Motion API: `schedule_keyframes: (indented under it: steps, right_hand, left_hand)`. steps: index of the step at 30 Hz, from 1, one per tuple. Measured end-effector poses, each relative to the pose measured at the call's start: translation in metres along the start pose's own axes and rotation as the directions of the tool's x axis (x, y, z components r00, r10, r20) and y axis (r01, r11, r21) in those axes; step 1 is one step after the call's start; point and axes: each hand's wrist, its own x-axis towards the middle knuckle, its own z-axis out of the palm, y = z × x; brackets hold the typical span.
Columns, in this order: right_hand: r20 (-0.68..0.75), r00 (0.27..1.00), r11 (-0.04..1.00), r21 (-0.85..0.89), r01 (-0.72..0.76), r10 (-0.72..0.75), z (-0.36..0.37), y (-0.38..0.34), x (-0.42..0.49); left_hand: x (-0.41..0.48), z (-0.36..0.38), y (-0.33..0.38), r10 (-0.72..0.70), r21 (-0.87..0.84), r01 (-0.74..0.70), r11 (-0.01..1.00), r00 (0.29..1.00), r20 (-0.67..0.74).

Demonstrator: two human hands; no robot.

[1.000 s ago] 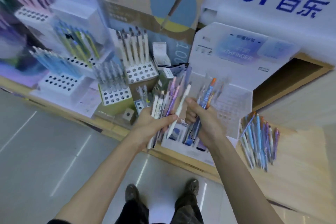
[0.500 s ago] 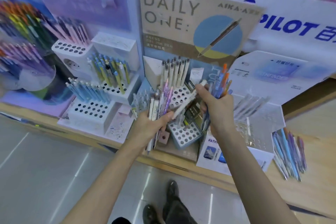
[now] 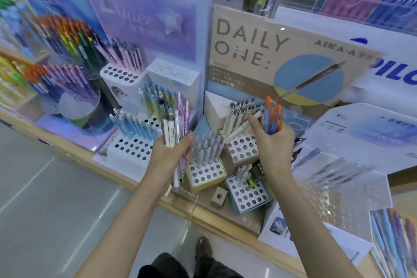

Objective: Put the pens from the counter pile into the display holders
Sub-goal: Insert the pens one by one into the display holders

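My left hand [image 3: 172, 153] grips a mixed bundle of pens [image 3: 174, 124], white, pink and purple, upright in front of the displays. My right hand [image 3: 272, 142] holds a bunch of blue and orange pens [image 3: 273, 115] and pinches a single cream pen [image 3: 240, 130] that lies slanted above the cream holder [image 3: 242, 149] with round holes. The counter pile of pens [image 3: 392, 241] lies at the far right edge. A yellow-green holder [image 3: 206, 175] with grey pens stands between my hands.
A blue holder [image 3: 248, 194] sits low by my right wrist, a white holder [image 3: 133, 149] with blue pens to the left. A clear acrylic rack [image 3: 343, 189] stands right. The "DAILY ONE" card [image 3: 282, 61] rises behind. The wooden counter edge [image 3: 203, 212] runs diagonally.
The view has swung left and closer to the displays. My right hand moved down, and the cream pen tilted toward the cream holder. My left hand still holds its bundle.
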Motion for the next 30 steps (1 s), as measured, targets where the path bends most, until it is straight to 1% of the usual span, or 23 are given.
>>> schedule_keyframes:
  steps: [3, 6, 16, 18, 24, 28, 30]
  right_hand:
    - [-0.07, 0.996, 0.998, 0.014, -0.057, 0.057, -0.004, 0.004, -0.001]
    - [-0.073, 0.995, 0.998, 0.006, -0.063, 0.063, -0.003, 0.004, -0.003]
    - [-0.192, 0.974, 0.992, 0.014, -0.122, 0.122, 0.002, -0.002, -0.016]
    - [-0.214, 0.971, 0.993, -0.022, -0.118, 0.111, 0.003, -0.002, -0.018]
    - [-0.218, 0.975, 0.992, -0.112, -0.059, 0.034, 0.005, -0.005, -0.016]
    - [-0.134, 0.99, 0.994, -0.095, -0.052, 0.039, 0.005, -0.005, -0.02]
    - [-0.11, 0.994, 0.994, -0.106, -0.026, 0.014, 0.01, -0.007, -0.022]
  left_hand:
    - [0.006, -0.003, 0.0, 0.001, -0.01, -0.001, 1.0, 1.0, 0.006]
    - [0.013, -0.006, 0.0, -0.012, 0.0, 0.012, 1.0, 0.999, 0.036]
    - [0.028, -0.019, 0.005, -0.104, -0.014, 0.11, 0.994, 0.968, 0.227]
    - [0.03, -0.02, 0.007, -0.121, -0.014, 0.129, 0.992, 0.96, 0.251]
    - [0.035, -0.027, 0.014, -0.159, -0.048, 0.186, 0.981, 0.927, 0.339]
    - [0.039, -0.032, 0.012, -0.157, 0.0, 0.164, 0.986, 0.94, 0.304]
    - [0.041, -0.033, 0.012, -0.144, 0.018, 0.146, 0.989, 0.943, 0.299]
